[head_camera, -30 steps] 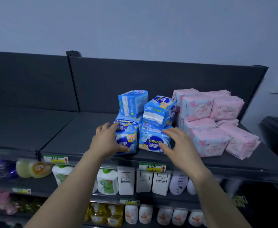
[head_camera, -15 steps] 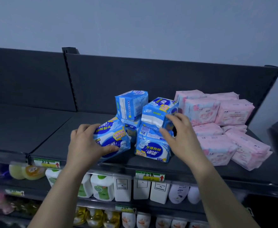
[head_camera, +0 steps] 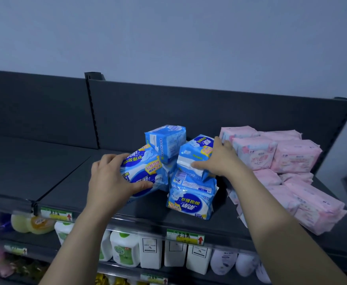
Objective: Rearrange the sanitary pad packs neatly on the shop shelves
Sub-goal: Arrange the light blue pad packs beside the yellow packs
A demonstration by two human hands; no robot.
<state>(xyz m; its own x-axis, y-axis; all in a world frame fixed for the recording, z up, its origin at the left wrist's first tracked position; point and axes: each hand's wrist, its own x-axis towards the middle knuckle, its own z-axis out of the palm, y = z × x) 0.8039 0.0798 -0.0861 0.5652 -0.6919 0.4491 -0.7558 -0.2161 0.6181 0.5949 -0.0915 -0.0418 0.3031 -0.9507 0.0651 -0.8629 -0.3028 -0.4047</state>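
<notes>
**Both hands in the blue heap, mid-frame on the top shelf**

Starting at the left of the frame, the dark top shelf (head_camera: 51, 177) runs across, with bottles (head_camera: 125, 249) lined up on the shelf below it. Left of centre, the left hand (head_camera: 111, 182) has its grip wrapped round a tilted blue pack (head_camera: 148, 169), fingers over the near edge and thumb pressed on the printed face. That looks like a hold for swinging it out of the jumble. Behind it an upright blue pack (head_camera: 166, 140) leans at the back of the heap. Dead centre, the right hand (head_camera: 220, 159) clamps the upper blue pack (head_camera: 195, 157), thumb on its white front and fingers hooked over the far side. That pack sits askew on a lower blue pack (head_camera: 191, 200), which lies face up by the shelf edge. My read: one hand frees a pack while the other steadies the stack. On the right, the pink packs (head_camera: 275, 157) are stacked against the back panel, and the front ones splay towards the shelf edge, so they need squaring too.
</notes>
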